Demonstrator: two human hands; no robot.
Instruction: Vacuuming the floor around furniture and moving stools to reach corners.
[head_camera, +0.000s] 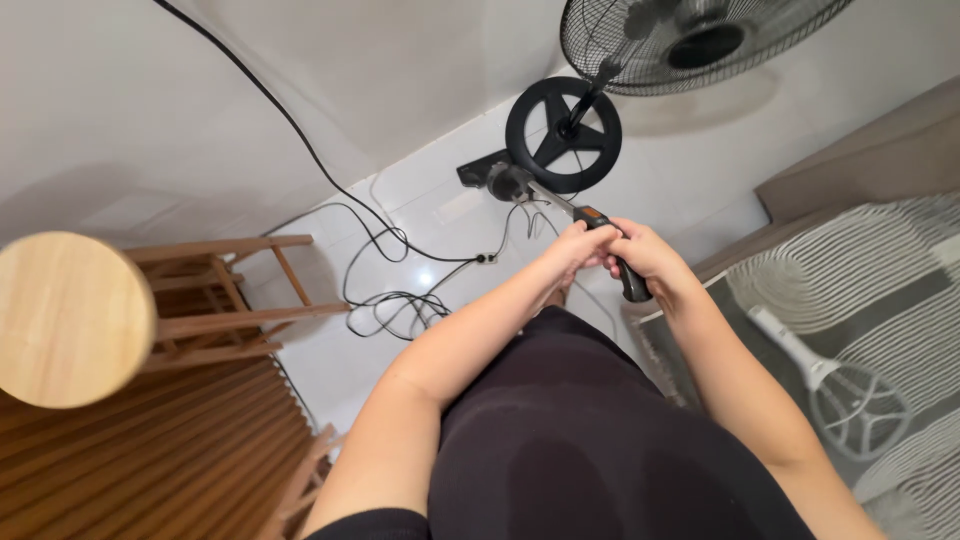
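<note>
Black vacuum handle (628, 275) with an orange button, gripped at the middle of the view, above the dark-clothed lap (590, 430). Right hand (655, 258) wrapped tight around the handle, fingers fully closed on it. Left hand (578, 246) pressed against the top of the same handle, fingers curled over the orange part, touching the right hand. Slim wand (550, 198) running from the handle down toward a dark floor head (497, 178) on the white tiled floor (440, 215).

Just beyond the floor head, the round black base (563, 135) of a standing fan, its caged head (690, 40) higher up, beyond the handle. Black cables (400, 290) looping over the tiles left of the handle, 1 cable climbing the white wall (150, 110). Further left, a wooden slatted frame (215, 300) and a round wooden knob (70, 318), blurred and close to the camera. Right of the handle, a striped grey and white bedcover (880, 290) with a white racket-shaped swatter (835, 385) lying on it.
</note>
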